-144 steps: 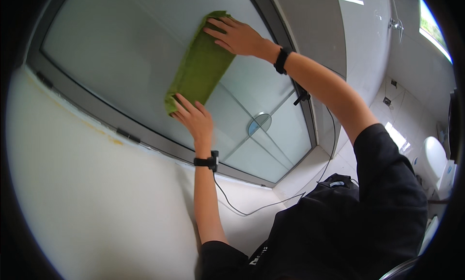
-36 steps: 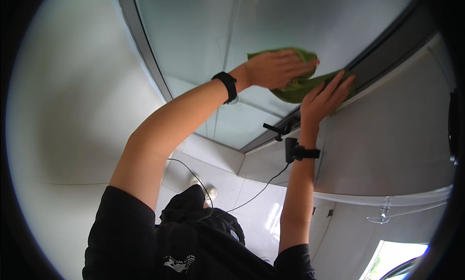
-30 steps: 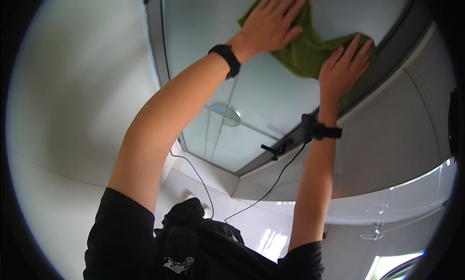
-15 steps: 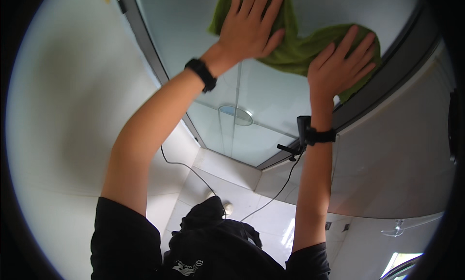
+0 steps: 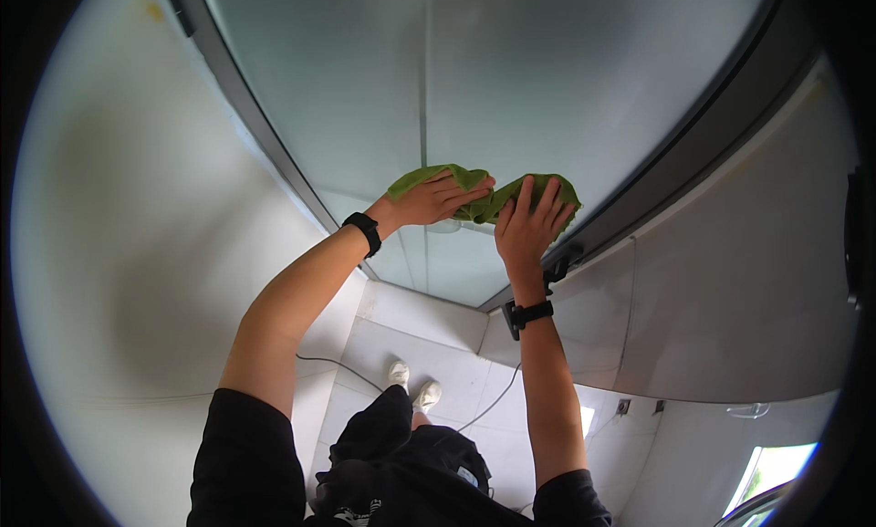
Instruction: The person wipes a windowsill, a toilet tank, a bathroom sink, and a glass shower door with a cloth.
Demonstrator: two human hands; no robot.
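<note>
As both hands lie on one cloth, pale wall [image 5: 119, 299]: far left of the grip, alongside left arm.
Left door frame [image 5: 265, 135]: grey strip, up-left of left hand, between wall and glass.
Left wristband [image 5: 363, 233]: black, just below-left of left hand.
Shoes [image 5: 427, 396]: light, on tiled floor, well below the grip.
Left hand [image 5: 429, 201]: laid flat on cloth, fingers straight, together, pointing right; can't tell if fingertips pinch a fold.
Green cloth [image 5: 479, 211]: under both hands, against glass, bunched between them; edges show above left fingers and right of right hand.
Glass door [image 5: 511, 89]: frosted, behind cloth, stretching above both hands.
Right hand [image 5: 526, 232]: flat on cloth's right end, fingers spread, pointing up; grip loose.
Right wristband [image 5: 532, 313]: black, boxy part on its left, below right hand.
Door handle [image 5: 557, 270]: black, just right of right wrist.
Right door frame [image 5: 680, 185]: dark grey, right of right hand.
Grey wall [image 5: 730, 290]: far right of the grip.
</note>
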